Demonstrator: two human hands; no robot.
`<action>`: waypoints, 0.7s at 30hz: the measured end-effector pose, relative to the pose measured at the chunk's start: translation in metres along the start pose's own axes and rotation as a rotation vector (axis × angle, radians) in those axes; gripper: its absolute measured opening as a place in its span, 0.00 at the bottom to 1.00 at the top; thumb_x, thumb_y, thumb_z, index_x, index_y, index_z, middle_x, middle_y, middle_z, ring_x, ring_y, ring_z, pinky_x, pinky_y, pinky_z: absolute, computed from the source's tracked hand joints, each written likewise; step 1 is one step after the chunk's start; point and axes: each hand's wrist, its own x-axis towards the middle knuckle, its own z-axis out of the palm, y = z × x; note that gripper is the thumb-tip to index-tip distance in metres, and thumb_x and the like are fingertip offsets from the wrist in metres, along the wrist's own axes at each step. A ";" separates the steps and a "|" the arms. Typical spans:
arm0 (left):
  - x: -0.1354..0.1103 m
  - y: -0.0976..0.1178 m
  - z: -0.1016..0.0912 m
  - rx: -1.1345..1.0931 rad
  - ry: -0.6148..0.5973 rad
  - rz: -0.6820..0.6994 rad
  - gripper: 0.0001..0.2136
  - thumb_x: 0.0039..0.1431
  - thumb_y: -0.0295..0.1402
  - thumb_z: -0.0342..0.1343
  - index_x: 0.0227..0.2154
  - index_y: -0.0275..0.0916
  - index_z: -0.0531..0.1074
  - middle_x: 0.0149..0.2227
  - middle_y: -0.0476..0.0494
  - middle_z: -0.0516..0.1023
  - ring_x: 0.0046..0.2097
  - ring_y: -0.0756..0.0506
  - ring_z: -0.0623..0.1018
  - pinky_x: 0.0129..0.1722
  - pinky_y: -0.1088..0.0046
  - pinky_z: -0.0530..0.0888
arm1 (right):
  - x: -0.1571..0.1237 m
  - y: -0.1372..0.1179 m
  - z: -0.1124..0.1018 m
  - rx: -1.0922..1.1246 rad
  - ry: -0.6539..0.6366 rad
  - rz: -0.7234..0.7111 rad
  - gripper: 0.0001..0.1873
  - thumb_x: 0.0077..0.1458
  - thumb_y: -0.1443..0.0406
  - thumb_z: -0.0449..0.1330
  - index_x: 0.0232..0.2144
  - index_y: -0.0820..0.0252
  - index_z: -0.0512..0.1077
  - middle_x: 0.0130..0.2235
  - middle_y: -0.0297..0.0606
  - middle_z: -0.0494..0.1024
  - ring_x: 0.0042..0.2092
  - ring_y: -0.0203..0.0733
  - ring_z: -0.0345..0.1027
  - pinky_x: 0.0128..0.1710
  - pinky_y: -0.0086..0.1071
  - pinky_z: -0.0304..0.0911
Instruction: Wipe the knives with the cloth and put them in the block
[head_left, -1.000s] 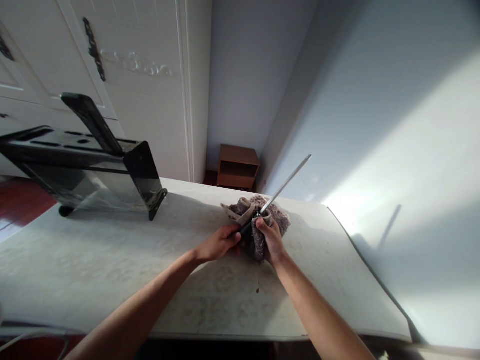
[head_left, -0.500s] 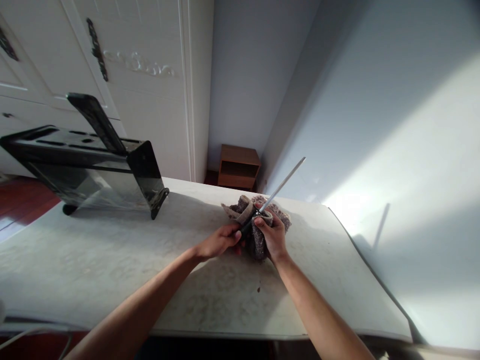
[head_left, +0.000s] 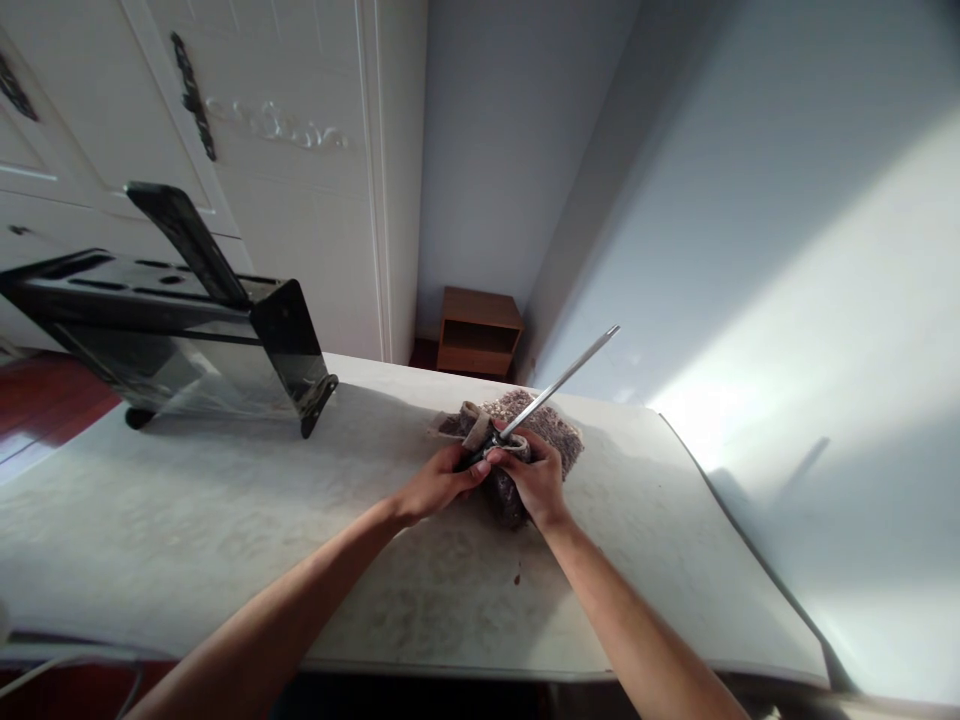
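Observation:
A long steel honing rod slants up and to the right above the pale table. My left hand is closed round its dark handle. My right hand is wrapped in a mottled brown cloth and pinches it round the base of the rod, close to the handle. The two hands almost touch. Part of the cloth lies bunched on the table behind my right hand.
A black knife block with one dark handle sticking up stands at the back left of the table. White cupboard doors rise behind it. A small wooden cabinet sits in the far corner. A sunlit wall runs along the table's right edge.
The rod has tilted lower toward the right. My right hand with the cloth has slid down it toward the handle, closer to my left hand.

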 end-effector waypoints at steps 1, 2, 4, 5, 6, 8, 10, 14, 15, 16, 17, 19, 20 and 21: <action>0.001 -0.002 0.000 -0.010 0.006 0.004 0.21 0.53 0.52 0.56 0.29 0.36 0.66 0.21 0.54 0.62 0.24 0.53 0.61 0.23 0.76 0.54 | 0.001 0.001 -0.001 0.006 0.002 0.002 0.22 0.36 0.60 0.72 0.38 0.55 0.80 0.29 0.32 0.81 0.32 0.42 0.72 0.38 0.36 0.69; 0.002 -0.003 0.000 -0.024 0.016 0.006 0.20 0.53 0.52 0.56 0.29 0.36 0.65 0.20 0.54 0.61 0.23 0.54 0.60 0.23 0.76 0.54 | 0.001 0.002 -0.001 0.014 0.006 0.006 0.22 0.35 0.60 0.72 0.38 0.55 0.80 0.29 0.32 0.81 0.32 0.41 0.72 0.37 0.36 0.68; 0.003 -0.005 0.000 -0.062 0.038 0.008 0.20 0.53 0.52 0.56 0.29 0.36 0.65 0.20 0.54 0.60 0.23 0.54 0.59 0.22 0.76 0.53 | 0.002 0.004 -0.002 0.032 0.011 0.014 0.22 0.35 0.60 0.72 0.37 0.55 0.80 0.30 0.32 0.81 0.32 0.41 0.72 0.38 0.35 0.68; 0.003 -0.004 0.001 -0.083 0.049 0.008 0.20 0.53 0.52 0.56 0.29 0.37 0.64 0.20 0.55 0.59 0.22 0.54 0.58 0.22 0.76 0.52 | 0.003 0.005 -0.002 0.040 0.011 0.019 0.22 0.35 0.60 0.73 0.37 0.55 0.80 0.31 0.32 0.81 0.33 0.41 0.72 0.38 0.36 0.68; 0.003 -0.004 0.001 -0.101 0.060 0.008 0.21 0.53 0.52 0.56 0.29 0.37 0.64 0.20 0.55 0.58 0.22 0.55 0.57 0.21 0.76 0.52 | 0.003 0.005 -0.003 0.046 0.009 0.024 0.21 0.34 0.60 0.73 0.37 0.55 0.81 0.32 0.32 0.82 0.34 0.42 0.73 0.39 0.36 0.68; 0.001 -0.002 0.001 -0.111 0.081 0.011 0.21 0.52 0.53 0.56 0.28 0.37 0.63 0.21 0.55 0.56 0.22 0.55 0.55 0.21 0.76 0.50 | 0.002 0.005 -0.002 0.049 0.003 0.036 0.21 0.34 0.61 0.73 0.36 0.55 0.81 0.33 0.33 0.83 0.35 0.43 0.73 0.41 0.37 0.68; -0.001 0.000 0.001 -0.086 0.106 0.026 0.21 0.52 0.53 0.56 0.27 0.37 0.63 0.21 0.55 0.56 0.22 0.55 0.54 0.20 0.77 0.50 | 0.002 0.003 -0.001 0.047 0.000 0.041 0.20 0.34 0.61 0.73 0.35 0.55 0.81 0.34 0.34 0.83 0.37 0.45 0.74 0.43 0.39 0.68; -0.002 -0.001 0.000 -0.005 0.157 0.069 0.22 0.55 0.53 0.54 0.24 0.35 0.65 0.20 0.54 0.58 0.23 0.55 0.56 0.21 0.77 0.50 | 0.000 0.000 0.001 0.056 0.000 0.021 0.14 0.33 0.60 0.73 0.28 0.55 0.81 0.35 0.36 0.83 0.38 0.47 0.75 0.43 0.40 0.69; -0.002 -0.002 0.000 0.007 0.168 0.072 0.23 0.55 0.53 0.53 0.24 0.35 0.66 0.20 0.54 0.58 0.23 0.55 0.56 0.21 0.77 0.50 | 0.000 0.000 0.002 0.062 0.001 0.018 0.14 0.33 0.61 0.73 0.27 0.55 0.80 0.35 0.36 0.83 0.39 0.47 0.75 0.42 0.39 0.69; -0.002 -0.003 0.000 0.011 0.178 0.075 0.23 0.55 0.54 0.53 0.24 0.35 0.66 0.20 0.54 0.58 0.22 0.55 0.56 0.21 0.76 0.50 | 0.000 -0.001 0.002 0.068 0.001 0.017 0.13 0.33 0.61 0.73 0.26 0.55 0.80 0.35 0.36 0.83 0.39 0.47 0.75 0.42 0.39 0.69; -0.001 -0.003 0.000 0.009 0.188 0.078 0.23 0.55 0.54 0.53 0.24 0.34 0.67 0.19 0.54 0.58 0.22 0.55 0.57 0.21 0.77 0.50 | 0.000 0.000 0.002 0.072 0.000 0.017 0.13 0.33 0.61 0.73 0.27 0.55 0.80 0.35 0.36 0.83 0.39 0.47 0.75 0.42 0.39 0.69; -0.001 -0.002 0.001 -0.009 0.204 0.078 0.24 0.54 0.54 0.54 0.23 0.34 0.67 0.19 0.53 0.59 0.22 0.55 0.57 0.21 0.77 0.50 | 0.001 0.000 0.002 0.073 -0.002 0.013 0.14 0.34 0.61 0.73 0.28 0.55 0.80 0.35 0.36 0.83 0.39 0.47 0.75 0.42 0.39 0.69; 0.000 0.000 0.002 -0.018 0.209 0.075 0.24 0.53 0.54 0.54 0.23 0.34 0.67 0.19 0.53 0.59 0.22 0.55 0.57 0.21 0.77 0.51 | 0.001 0.001 0.002 0.068 -0.003 0.009 0.14 0.34 0.61 0.72 0.29 0.56 0.80 0.35 0.36 0.83 0.39 0.47 0.75 0.42 0.39 0.69; 0.000 0.001 0.002 -0.026 0.210 0.069 0.24 0.53 0.55 0.54 0.22 0.34 0.67 0.18 0.53 0.59 0.21 0.55 0.57 0.20 0.77 0.51 | 0.002 0.001 0.002 0.060 -0.004 0.007 0.16 0.35 0.61 0.72 0.31 0.56 0.80 0.36 0.35 0.83 0.39 0.46 0.75 0.43 0.39 0.69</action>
